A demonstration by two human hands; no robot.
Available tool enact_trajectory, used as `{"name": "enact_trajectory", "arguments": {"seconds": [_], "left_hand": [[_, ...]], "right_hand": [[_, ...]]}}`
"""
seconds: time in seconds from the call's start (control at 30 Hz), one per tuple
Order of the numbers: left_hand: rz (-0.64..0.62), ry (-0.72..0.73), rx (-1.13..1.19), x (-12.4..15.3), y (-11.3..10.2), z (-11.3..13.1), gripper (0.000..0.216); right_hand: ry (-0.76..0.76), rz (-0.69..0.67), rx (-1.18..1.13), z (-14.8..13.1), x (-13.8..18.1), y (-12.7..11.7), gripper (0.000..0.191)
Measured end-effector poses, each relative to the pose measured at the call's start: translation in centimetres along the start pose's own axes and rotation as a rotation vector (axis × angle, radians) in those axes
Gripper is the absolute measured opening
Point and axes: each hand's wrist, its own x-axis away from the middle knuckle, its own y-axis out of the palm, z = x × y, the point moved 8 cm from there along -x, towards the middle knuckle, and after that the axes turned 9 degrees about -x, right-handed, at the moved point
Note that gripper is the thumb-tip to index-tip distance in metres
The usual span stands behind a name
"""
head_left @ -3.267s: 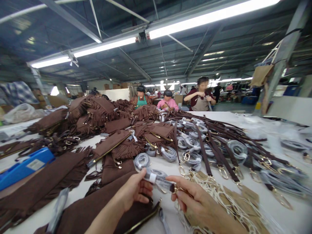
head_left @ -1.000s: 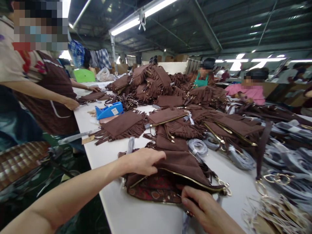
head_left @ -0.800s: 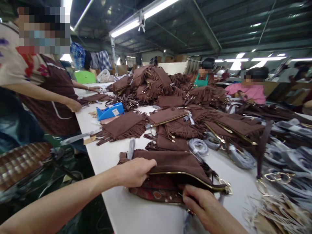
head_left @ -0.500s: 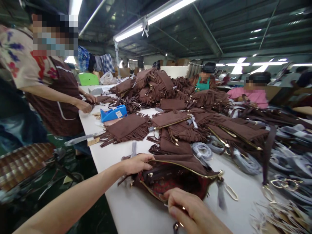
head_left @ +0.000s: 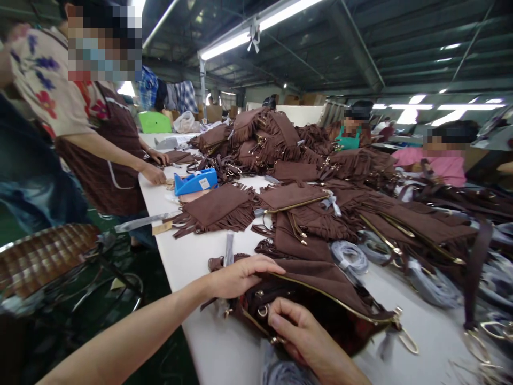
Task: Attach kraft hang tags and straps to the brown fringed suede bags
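Observation:
A dark brown bag (head_left: 316, 275) lies unzipped on the white table, its mouth facing me and its inside dark. My left hand (head_left: 242, 275) grips the upper zipped edge at the left, fingers on top. Inside the mouth, my right hand (head_left: 300, 329) is closed in a pinch; what it holds is hidden by the fingers. A small metal ring (head_left: 262, 311) shows just left of its fingertips. Below that hand, at the picture's bottom edge, lies a plastic-wrapped coil (head_left: 287, 373). A gold-coloured clip (head_left: 407, 340) hangs at the bag's right end.
Brown fringed bags (head_left: 218, 206) cover the table (head_left: 180, 270), piled high at the back (head_left: 264, 133). A blue tape dispenser (head_left: 196, 182) stands left of centre. Wrapped coils (head_left: 348, 256) lie at right. A co-worker in a brown apron (head_left: 120, 171) stands at left, with a stool (head_left: 52, 256) nearby.
My right hand has moved left and deeper into the bag's mouth, and the metal ring now shows there. My left hand's fingers reach further over the edge. The view has shifted slightly left.

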Motion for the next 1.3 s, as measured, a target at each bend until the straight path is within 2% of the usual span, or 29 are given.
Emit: {"name": "enact_trajectory", "arguments": {"seconds": [0.1, 0.27, 0.33, 0.5, 0.6, 0.7, 0.8, 0.9, 1.1, 1.3], "left_hand": [[-0.050, 0.077, -0.033, 0.1, 0.0, 1.1, 0.041], [-0.198, 0.039, -0.223, 1.2, 0.7, 2.1, 0.021], [-0.225, 0.010, -0.345, 1.9, 1.2, 2.2, 0.031], [-0.078, -0.055, -0.463, 2.8, 2.1, 1.7, 0.031], [0.003, -0.070, -0.414, 2.8, 2.2, 1.1, 0.021], [0.038, -0.088, -0.360, 2.7, 1.8, 0.7, 0.014], [0.026, -0.093, -0.332, 2.6, 1.7, 0.6, 0.017], [0.019, -0.094, -0.314, 2.6, 1.7, 0.6, 0.019], [0.013, -0.084, -0.300, 2.6, 1.6, 0.8, 0.015], [-0.110, -0.068, -0.469, 2.8, 2.0, 1.6, 0.019]], "right_hand": [[0.008, -0.006, -0.028, 0.2, 0.0, -0.4, 0.051], [-0.013, -0.020, -0.043, 0.1, 0.2, -0.5, 0.052], [-0.027, -0.014, -0.056, 0.0, 0.2, -0.5, 0.054], [-0.056, 0.010, -0.057, -0.1, 0.1, -0.6, 0.053], [-0.036, 0.014, -0.027, 0.1, 0.3, -0.7, 0.044], [-0.090, 0.061, 0.136, -0.7, 0.7, -1.0, 0.030], [-0.175, 0.138, 0.349, -1.7, 0.8, -1.2, 0.022], [-0.198, 0.170, 0.428, -1.6, 0.2, -0.9, 0.019], [-0.187, 0.184, 0.374, -1.2, -0.6, -0.3, 0.021], [-0.197, 0.176, 0.362, -1.1, -0.4, -0.3, 0.023]]}}
